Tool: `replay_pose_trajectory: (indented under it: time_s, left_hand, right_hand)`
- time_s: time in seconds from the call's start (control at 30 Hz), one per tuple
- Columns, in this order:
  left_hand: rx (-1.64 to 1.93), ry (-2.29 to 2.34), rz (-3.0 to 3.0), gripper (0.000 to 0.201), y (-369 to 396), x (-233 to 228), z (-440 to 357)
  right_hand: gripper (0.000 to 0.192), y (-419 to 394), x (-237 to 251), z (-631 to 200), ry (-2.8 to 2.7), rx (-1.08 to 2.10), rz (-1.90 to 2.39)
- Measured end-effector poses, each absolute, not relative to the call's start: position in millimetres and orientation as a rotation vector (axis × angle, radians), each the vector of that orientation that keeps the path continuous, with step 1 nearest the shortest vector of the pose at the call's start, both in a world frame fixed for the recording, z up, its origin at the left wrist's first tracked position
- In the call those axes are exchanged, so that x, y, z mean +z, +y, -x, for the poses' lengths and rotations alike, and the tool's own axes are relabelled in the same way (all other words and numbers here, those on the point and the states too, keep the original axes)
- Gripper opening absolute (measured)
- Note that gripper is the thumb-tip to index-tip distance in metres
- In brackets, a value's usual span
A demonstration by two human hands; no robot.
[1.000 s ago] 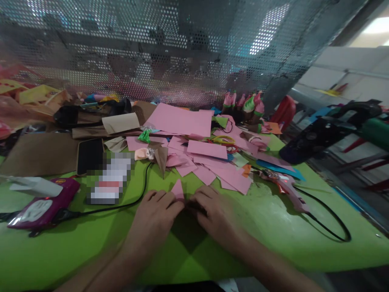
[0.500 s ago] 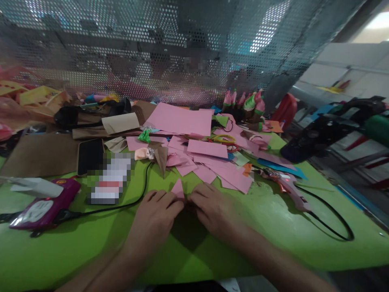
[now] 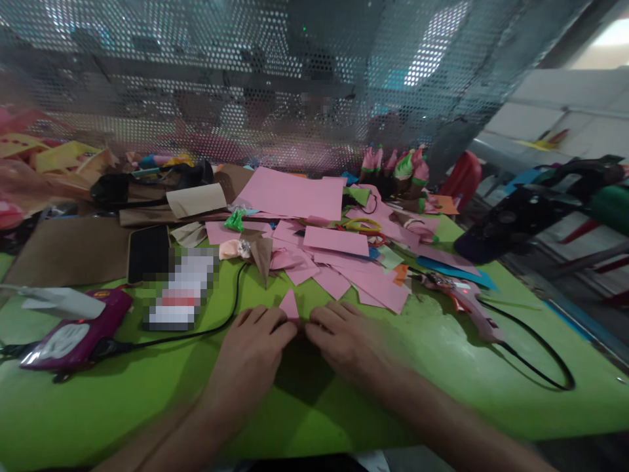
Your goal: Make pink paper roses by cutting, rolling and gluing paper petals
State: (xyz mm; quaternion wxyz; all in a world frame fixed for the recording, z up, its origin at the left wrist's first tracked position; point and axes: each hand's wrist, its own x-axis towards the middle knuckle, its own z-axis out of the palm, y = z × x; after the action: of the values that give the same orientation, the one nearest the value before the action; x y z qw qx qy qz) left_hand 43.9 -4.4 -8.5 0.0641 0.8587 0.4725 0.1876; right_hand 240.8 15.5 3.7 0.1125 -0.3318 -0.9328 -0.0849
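Note:
A small pointed piece of pink paper (image 3: 289,305) sticks up between my hands, low over the green table. My left hand (image 3: 255,344) is closed on its left and lower side, with thumb and fingers pressed together. My right hand (image 3: 344,337) is closed too, its fingers curled just right of the paper's lower end. What the right fingertips pinch is hidden behind the fingers. Just beyond my hands lie a brown paper cone (image 3: 262,255) and many loose pink paper sheets (image 3: 330,280).
A pink glue gun (image 3: 474,305) with a black cord lies at right. On the left are a purple power strip (image 3: 81,334), a dark phone (image 3: 148,252) and a second, blurred-out item. Yellow-handled scissors (image 3: 362,225) lie among the papers. Pink and green cone-shaped crafts (image 3: 403,165) stand behind.
My right hand has shifted slightly right, and the gap between my hands is a little wider. The pink paper stays by my left fingers.

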Motion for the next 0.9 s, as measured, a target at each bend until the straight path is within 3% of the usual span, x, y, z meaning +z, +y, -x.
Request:
replay_pose_trajectory:
  time_s: [0.33, 0.9]
  left_hand:
    - [0.532, 1.425, -2.671, 0.024, -4.2, -7.9, -45.5]
    - [0.5, 1.435, -2.861, 0.028, -3.7, -10.9, -43.8]
  right_hand:
    - [0.009, 13.0, 5.8, -244.2, -2.812, -0.389, 0.956]
    - [0.026, 3.9, 5.3, -247.4, -2.577, -0.105, 1.041]
